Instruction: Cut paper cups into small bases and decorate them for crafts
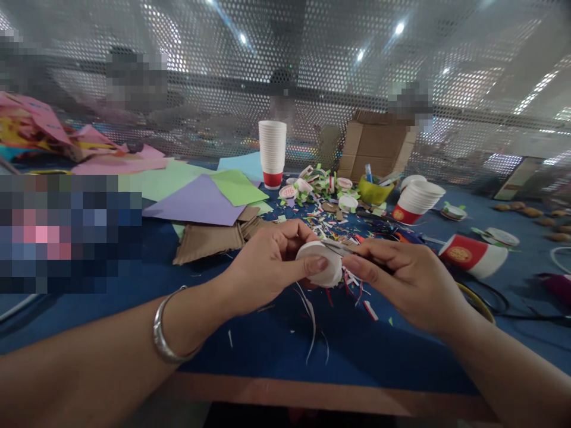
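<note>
A round white paper disc [329, 274] is pinched between the thumb and fingers of my left hand [272, 261], which has a silver bangle at the wrist. My right hand [401, 279] is closed on a small metal blade tool [336, 247], whose tip lies at the disc's upper edge. Whether it is a pair of scissors or a knife I cannot tell, as the fingers hide its handle. Thin white strips [312, 321] hang below the disc. Paper scraps [328, 223] lie on the blue table [250, 345] behind my hands.
A tall stack of paper cups [272, 151] stands at the back. Coloured sheets [196, 199] and cardboard [207, 242] are at left. To the right are a yellow-green container [375, 191], more cups [417, 201], a tipped red-and-white cup [473, 255] and black cables [491, 295].
</note>
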Demonstrator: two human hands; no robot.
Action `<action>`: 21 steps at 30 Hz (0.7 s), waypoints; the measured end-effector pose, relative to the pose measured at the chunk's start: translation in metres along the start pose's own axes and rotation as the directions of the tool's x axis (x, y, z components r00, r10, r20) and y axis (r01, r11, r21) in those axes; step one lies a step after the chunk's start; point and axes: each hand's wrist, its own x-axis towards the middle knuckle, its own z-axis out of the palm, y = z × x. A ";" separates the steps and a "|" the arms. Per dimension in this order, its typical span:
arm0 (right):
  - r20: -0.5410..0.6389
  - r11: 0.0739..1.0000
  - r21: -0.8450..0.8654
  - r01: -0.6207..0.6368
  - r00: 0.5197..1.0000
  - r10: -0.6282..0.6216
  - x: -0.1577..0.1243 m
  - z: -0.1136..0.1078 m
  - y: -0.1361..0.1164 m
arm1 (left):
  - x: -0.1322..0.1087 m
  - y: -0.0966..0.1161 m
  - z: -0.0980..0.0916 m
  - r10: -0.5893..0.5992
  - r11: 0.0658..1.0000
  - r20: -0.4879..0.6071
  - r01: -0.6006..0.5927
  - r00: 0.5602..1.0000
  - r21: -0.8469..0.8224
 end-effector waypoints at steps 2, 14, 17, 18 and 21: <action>-0.023 1.000 0.010 0.005 1.000 -0.005 0.002 -0.001 0.001 | 0.001 0.000 0.000 -0.008 1.000 -0.006 0.008 1.000 0.003; -0.106 0.996 0.024 -0.090 0.990 0.092 0.009 -0.005 0.009 | 0.003 -0.004 -0.004 -0.030 0.998 -0.079 0.025 0.996 -0.057; -0.101 0.993 0.055 -0.103 0.989 0.109 0.009 -0.004 0.007 | 0.003 -0.003 -0.002 -0.033 0.998 -0.095 0.027 0.995 -0.064; -0.095 0.991 0.074 -0.107 0.989 0.114 0.009 -0.003 0.006 | 0.003 -0.002 -0.001 -0.036 0.997 -0.103 0.029 0.994 -0.072; -0.048 0.978 0.159 -0.132 0.989 0.141 0.011 0.000 0.006 | 0.003 0.001 0.002 -0.086 0.991 -0.110 0.074 0.990 -0.108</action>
